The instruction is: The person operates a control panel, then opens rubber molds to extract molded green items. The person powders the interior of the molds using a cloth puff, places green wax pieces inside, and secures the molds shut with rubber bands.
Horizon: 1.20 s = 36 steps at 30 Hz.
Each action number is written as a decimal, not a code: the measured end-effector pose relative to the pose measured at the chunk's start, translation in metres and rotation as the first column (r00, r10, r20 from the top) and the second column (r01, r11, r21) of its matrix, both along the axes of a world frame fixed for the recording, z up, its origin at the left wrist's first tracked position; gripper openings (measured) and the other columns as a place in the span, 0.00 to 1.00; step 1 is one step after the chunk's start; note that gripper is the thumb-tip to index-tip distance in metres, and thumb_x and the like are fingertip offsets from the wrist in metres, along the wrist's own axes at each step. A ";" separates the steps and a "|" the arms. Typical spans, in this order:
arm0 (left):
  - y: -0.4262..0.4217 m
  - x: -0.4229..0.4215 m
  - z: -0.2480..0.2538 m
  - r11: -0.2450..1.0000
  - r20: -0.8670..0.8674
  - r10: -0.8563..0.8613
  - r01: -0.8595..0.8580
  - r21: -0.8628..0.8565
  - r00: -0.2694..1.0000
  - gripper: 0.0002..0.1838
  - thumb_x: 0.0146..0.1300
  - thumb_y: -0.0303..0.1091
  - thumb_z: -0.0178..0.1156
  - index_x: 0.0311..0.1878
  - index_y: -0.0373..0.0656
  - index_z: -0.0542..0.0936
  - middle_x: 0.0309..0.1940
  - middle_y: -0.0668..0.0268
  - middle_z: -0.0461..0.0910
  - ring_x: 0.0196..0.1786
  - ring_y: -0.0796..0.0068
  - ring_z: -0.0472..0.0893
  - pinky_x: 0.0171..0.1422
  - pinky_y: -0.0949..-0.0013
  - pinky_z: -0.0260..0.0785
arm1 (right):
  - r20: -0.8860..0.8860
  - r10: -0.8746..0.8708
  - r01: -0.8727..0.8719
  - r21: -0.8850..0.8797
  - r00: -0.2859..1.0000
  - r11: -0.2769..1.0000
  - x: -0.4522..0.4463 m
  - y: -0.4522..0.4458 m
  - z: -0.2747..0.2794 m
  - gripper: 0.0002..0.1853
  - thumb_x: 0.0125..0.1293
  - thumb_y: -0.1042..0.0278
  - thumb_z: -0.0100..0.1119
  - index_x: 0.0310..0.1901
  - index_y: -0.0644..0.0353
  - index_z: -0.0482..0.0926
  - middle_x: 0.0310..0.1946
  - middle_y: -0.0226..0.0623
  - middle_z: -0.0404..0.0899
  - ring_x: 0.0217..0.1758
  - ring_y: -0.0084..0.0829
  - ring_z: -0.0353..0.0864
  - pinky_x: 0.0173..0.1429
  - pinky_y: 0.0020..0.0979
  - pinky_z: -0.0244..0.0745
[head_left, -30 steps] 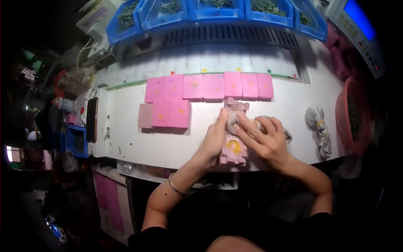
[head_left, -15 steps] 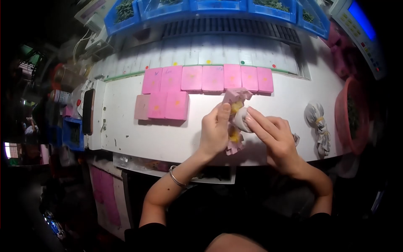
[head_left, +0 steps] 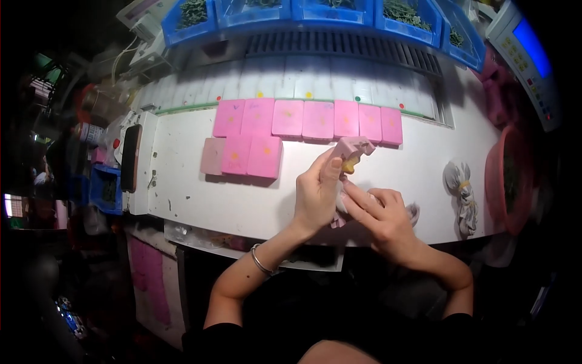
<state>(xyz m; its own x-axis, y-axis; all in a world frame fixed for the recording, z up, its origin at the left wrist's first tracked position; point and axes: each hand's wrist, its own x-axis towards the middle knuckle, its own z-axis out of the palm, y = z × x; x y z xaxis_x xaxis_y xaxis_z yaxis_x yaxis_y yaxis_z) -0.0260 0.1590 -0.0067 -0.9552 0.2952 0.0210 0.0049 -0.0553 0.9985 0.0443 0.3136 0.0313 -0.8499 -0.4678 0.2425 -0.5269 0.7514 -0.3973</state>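
My left hand [head_left: 318,191] is closed around a pale pink rubber mold [head_left: 354,147], holding it tilted above the white table. A yellow patch [head_left: 348,166] shows on the mold's inner face. In my right hand [head_left: 388,225] is a white cloth pouch [head_left: 341,199], pressed against the lower part of the mold. Fingers cover most of the pouch, and a greyish end [head_left: 413,213] of cloth pokes out behind the hand. Beyond my hands, pink mold blocks [head_left: 288,119] stand in a row, with several more [head_left: 264,156] nearer on the left.
A tied cloth pouch [head_left: 464,197] lies at right beside a red basin [head_left: 508,136]. Blue bins [head_left: 333,15] of small dark green pieces line the back, before a slatted vent [head_left: 339,48]. A phone [head_left: 131,159] rests at left; a machine with a blue screen [head_left: 532,48] stands top right.
My right hand has moved the pouch down along the mold, from its middle to its lower part. The view has shifted slightly. My left hand keeps its hold.
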 end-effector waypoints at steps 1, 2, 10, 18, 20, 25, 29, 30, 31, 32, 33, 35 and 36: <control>0.001 0.000 0.000 0.999 -0.038 0.038 -0.038 -0.002 0.999 0.30 0.69 0.53 0.42 0.49 0.29 0.73 0.38 0.57 0.79 0.39 0.77 0.78 0.41 0.75 0.71 | 0.049 0.008 -0.007 -0.012 0.999 1.000 -0.001 0.001 0.003 0.35 0.41 0.83 0.55 0.58 0.58 0.70 0.63 0.32 0.66 0.45 0.37 0.70 0.52 0.34 0.62; -0.001 0.001 -0.002 0.999 -0.047 0.042 -0.042 0.001 0.998 0.30 0.69 0.53 0.42 0.49 0.29 0.73 0.38 0.57 0.79 0.39 0.77 0.78 0.41 0.75 0.71 | 0.040 0.012 -0.011 -0.010 0.999 1.000 -0.002 0.002 0.004 0.35 0.41 0.83 0.55 0.58 0.58 0.70 0.63 0.32 0.66 0.45 0.37 0.70 0.52 0.34 0.62; -0.017 0.010 0.016 0.869 -0.493 0.151 -0.353 -0.348 0.857 0.33 0.40 0.37 0.75 0.51 0.38 0.74 0.44 0.60 0.66 0.46 0.67 0.72 0.45 0.67 0.69 | 0.611 0.033 0.470 -0.641 0.791 0.607 -0.012 0.006 0.003 0.23 0.60 0.79 0.53 0.58 0.64 0.68 0.53 0.40 0.73 0.47 0.28 0.73 0.53 0.29 0.67; -0.028 0.001 0.029 0.952 0.106 -0.037 0.002 0.307 0.994 0.36 0.61 0.58 0.54 0.57 0.32 0.68 0.51 0.55 0.70 0.53 0.67 0.73 0.52 0.71 0.69 | 0.336 -0.008 0.207 -0.562 0.942 0.801 -0.030 -0.010 0.038 0.11 0.51 0.84 0.58 0.38 0.67 0.75 0.33 0.38 0.71 0.34 0.29 0.75 0.38 0.28 0.70; -0.036 -0.009 0.022 0.865 0.355 -0.495 0.414 0.282 0.793 0.36 0.63 0.59 0.49 0.56 0.30 0.68 0.46 0.56 0.74 0.50 0.68 0.76 0.51 0.73 0.70 | 0.241 -0.011 0.145 -0.547 0.970 0.824 -0.026 -0.018 0.036 0.16 0.45 0.87 0.59 0.39 0.67 0.76 0.32 0.41 0.72 0.32 0.37 0.74 0.36 0.30 0.71; -0.022 -0.004 0.036 0.861 0.622 -0.348 -0.023 0.508 0.701 0.32 0.64 0.58 0.49 0.53 0.35 0.71 0.38 0.60 0.74 0.36 0.72 0.77 0.38 0.71 0.74 | -0.431 0.129 -0.153 -0.021 0.893 0.988 -0.011 -0.035 0.021 0.17 0.43 0.74 0.60 0.39 0.70 0.79 0.34 0.41 0.75 0.37 0.37 0.77 0.37 0.31 0.72; -0.016 -0.006 0.039 0.913 0.701 -0.204 -0.126 0.389 0.684 0.35 0.64 0.63 0.43 0.51 0.35 0.71 0.37 0.60 0.74 0.32 0.75 0.76 0.34 0.71 0.74 | -0.349 0.118 -0.176 -0.139 0.930 0.975 -0.013 -0.042 0.019 0.17 0.47 0.75 0.62 0.41 0.72 0.78 0.34 0.42 0.75 0.37 0.37 0.77 0.37 0.31 0.73; -0.016 -0.006 0.036 0.912 0.700 -0.212 -0.119 0.392 0.682 0.35 0.64 0.63 0.43 0.51 0.35 0.71 0.37 0.60 0.74 0.32 0.75 0.76 0.34 0.71 0.74 | -0.349 0.111 -0.168 -0.137 0.931 0.976 -0.015 -0.037 0.023 0.17 0.47 0.75 0.62 0.41 0.72 0.78 0.34 0.42 0.75 0.37 0.37 0.77 0.37 0.31 0.73; -0.017 -0.005 0.036 0.927 0.662 -0.226 -0.050 0.371 0.714 0.34 0.65 0.64 0.40 0.52 0.37 0.69 0.35 0.59 0.74 0.29 0.73 0.76 0.32 0.71 0.73 | -0.191 -0.007 -0.047 -0.273 0.982 0.961 -0.016 -0.030 0.031 0.18 0.48 0.76 0.62 0.43 0.71 0.77 0.35 0.43 0.75 0.38 0.38 0.76 0.38 0.31 0.73; -0.017 -0.006 0.036 0.937 0.621 -0.245 0.017 0.349 0.745 0.34 0.65 0.64 0.37 0.53 0.39 0.67 0.33 0.58 0.75 0.27 0.72 0.76 0.30 0.71 0.72 | -0.018 -0.107 0.092 -0.383 0.994 0.919 -0.021 -0.024 0.037 0.19 0.50 0.76 0.62 0.45 0.71 0.76 0.36 0.44 0.75 0.39 0.40 0.76 0.40 0.32 0.73; -0.019 -0.005 0.037 0.934 0.620 -0.255 0.023 0.356 0.742 0.34 0.65 0.64 0.37 0.53 0.39 0.67 0.33 0.58 0.75 0.27 0.72 0.76 0.30 0.71 0.72 | -0.072 -0.241 0.191 -0.415 0.968 0.889 -0.032 -0.024 0.038 0.19 0.50 0.77 0.61 0.46 0.71 0.75 0.37 0.45 0.74 0.41 0.41 0.75 0.40 0.32 0.72; -0.023 -0.003 0.041 0.886 0.570 -0.415 0.172 0.431 0.709 0.35 0.66 0.62 0.41 0.55 0.34 0.68 0.40 0.57 0.74 0.33 0.74 0.77 0.30 0.72 0.73 | -0.064 -0.373 0.307 -0.452 0.925 0.837 -0.053 -0.025 0.033 0.12 0.60 0.74 0.53 0.44 0.68 0.74 0.39 0.45 0.72 0.44 0.41 0.72 0.45 0.32 0.68; -0.022 -0.001 0.044 0.882 0.568 -0.424 0.181 0.435 0.705 0.35 0.66 0.62 0.41 0.55 0.34 0.68 0.40 0.57 0.74 0.33 0.74 0.77 0.30 0.72 0.73 | -0.065 -0.382 0.315 -0.449 0.922 0.836 -0.059 -0.021 0.027 0.12 0.60 0.74 0.53 0.44 0.68 0.74 0.39 0.45 0.72 0.44 0.41 0.72 0.45 0.32 0.68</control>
